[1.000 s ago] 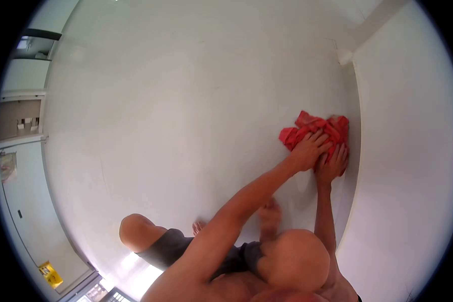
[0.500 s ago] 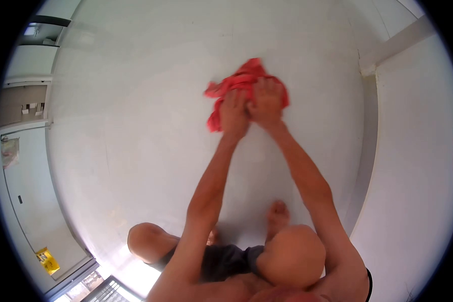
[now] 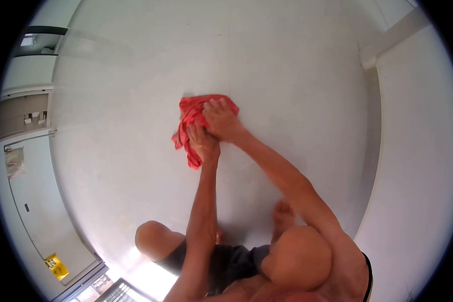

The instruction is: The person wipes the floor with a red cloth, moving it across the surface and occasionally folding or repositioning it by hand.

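Observation:
A crumpled red cloth (image 3: pixel 190 113) lies bunched on the pale floor in front of me. My left hand (image 3: pixel 205 144) holds down its lower part, fingers bent over the folds. Higher up and to the right, my right hand (image 3: pixel 221 121) presses on the cloth's upper right part with fingers curved onto it. The two hands almost touch at the thumbs. Both palms face down, so the fabric beneath them is hidden.
My bare knees (image 3: pixel 302 256) and a foot (image 3: pixel 283 214) are close below. A white wall (image 3: pixel 418 166) runs along the right. At the left stand pale cabinets (image 3: pixel 40 186) with open shelves (image 3: pixel 22 117) and a yellow packet (image 3: pixel 57 267). Bright light enters at the lower left.
Both hands and the red cloth have slid left and nearer to me across the floor. The cloth's folds have changed shape. My hands stay on it.

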`<state>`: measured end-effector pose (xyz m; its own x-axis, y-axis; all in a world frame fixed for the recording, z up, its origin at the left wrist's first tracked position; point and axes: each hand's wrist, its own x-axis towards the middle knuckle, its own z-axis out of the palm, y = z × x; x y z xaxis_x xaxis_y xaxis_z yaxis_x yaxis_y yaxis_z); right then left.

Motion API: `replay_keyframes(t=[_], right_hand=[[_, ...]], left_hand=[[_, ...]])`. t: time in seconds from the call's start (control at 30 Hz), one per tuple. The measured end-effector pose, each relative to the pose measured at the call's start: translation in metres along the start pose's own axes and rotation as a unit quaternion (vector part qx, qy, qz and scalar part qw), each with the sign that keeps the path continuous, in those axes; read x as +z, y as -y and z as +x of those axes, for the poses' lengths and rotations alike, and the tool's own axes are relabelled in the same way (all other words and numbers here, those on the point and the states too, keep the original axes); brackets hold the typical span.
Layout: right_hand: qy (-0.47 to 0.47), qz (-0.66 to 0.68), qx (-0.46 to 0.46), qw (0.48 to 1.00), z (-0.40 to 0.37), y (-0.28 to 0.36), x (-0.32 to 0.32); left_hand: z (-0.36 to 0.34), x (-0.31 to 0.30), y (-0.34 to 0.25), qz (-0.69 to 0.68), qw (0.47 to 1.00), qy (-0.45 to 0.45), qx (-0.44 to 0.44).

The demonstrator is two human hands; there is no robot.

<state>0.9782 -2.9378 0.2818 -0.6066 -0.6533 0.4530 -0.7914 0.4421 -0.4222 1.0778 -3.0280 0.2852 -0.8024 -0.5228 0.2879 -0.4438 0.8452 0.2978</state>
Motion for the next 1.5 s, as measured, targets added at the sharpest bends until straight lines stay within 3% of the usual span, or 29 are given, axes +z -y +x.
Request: replay_keyframes(t=[0.07, 0.1, 0.13, 0.17, 0.2, 0.27, 0.3, 0.33, 0.4, 0.6, 0.83, 0.93, 1.03, 1.13, 1.23, 1.33, 1.5], right_hand=[[-0.041, -0.036, 0.021, 0.998, -0.001, -0.031, -0.009], [-0.031, -0.093, 0.0, 0.995, -0.004, -0.043, -0.037], [-0.008, -0.031, 0.063, 0.997, -0.003, -0.055, -0.062], [-0.062, -0.079, 0.088, 0.991, -0.016, -0.07, -0.066], [-0.048, -0.1, 0.1, 0.989, -0.033, -0.086, -0.081], [-0.027, -0.114, 0.156, 0.981, -0.092, -0.099, -0.115], [-0.023, -0.124, 0.203, 0.971, -0.119, -0.102, -0.128], [-0.02, -0.163, 0.223, 0.961, -0.152, -0.098, -0.142], [-0.025, -0.204, 0.292, 0.934, -0.21, -0.075, -0.183], [-0.085, -0.294, 0.409, 0.86, -0.352, -0.002, -0.211], [-0.118, -0.313, 0.423, 0.842, -0.345, 0.011, -0.205], [-0.075, -0.303, 0.47, 0.826, -0.342, 0.022, -0.211], [-0.168, -0.278, 0.437, 0.839, -0.334, 0.019, -0.207], [-0.111, -0.312, 0.462, 0.822, -0.297, 0.009, -0.207], [-0.121, -0.333, 0.442, 0.824, -0.281, -0.006, -0.192], [-0.107, -0.335, 0.435, 0.829, -0.283, -0.016, -0.187], [-0.068, -0.308, 0.423, 0.849, -0.277, -0.027, -0.199]], left_hand=[[0.019, 0.013, -0.025, -0.013, 0.994, -0.043, 0.104], [0.025, 0.019, -0.042, -0.079, 0.993, 0.005, 0.087], [0.03, 0.024, -0.061, -0.143, 0.986, 0.052, 0.068], [0.031, 0.032, -0.082, -0.116, 0.986, 0.026, 0.119], [0.03, 0.039, -0.105, -0.09, 0.981, 0.001, 0.171], [0.005, 0.024, -0.152, -0.147, 0.967, 0.128, 0.161], [-0.014, 0.035, -0.166, -0.184, 0.956, 0.095, 0.206], [-0.04, 0.038, -0.178, -0.221, 0.94, 0.06, 0.252], [-0.081, 0.028, -0.209, -0.277, 0.901, 0.152, 0.297], [-0.189, -0.017, -0.242, -0.293, 0.821, 0.276, 0.405], [-0.194, -0.023, -0.233, -0.281, 0.811, 0.305, 0.412], [-0.182, -0.03, -0.229, -0.289, 0.788, 0.312, 0.445], [-0.162, -0.032, -0.225, -0.263, 0.77, 0.306, 0.494], [-0.137, -0.03, -0.231, -0.228, 0.795, 0.284, 0.485], [-0.129, -0.024, -0.231, -0.198, 0.835, 0.229, 0.461], [-0.121, -0.023, -0.236, -0.15, 0.834, 0.232, 0.477], [-0.052, -0.041, -0.266, -0.041, 0.738, 0.389, 0.55]])
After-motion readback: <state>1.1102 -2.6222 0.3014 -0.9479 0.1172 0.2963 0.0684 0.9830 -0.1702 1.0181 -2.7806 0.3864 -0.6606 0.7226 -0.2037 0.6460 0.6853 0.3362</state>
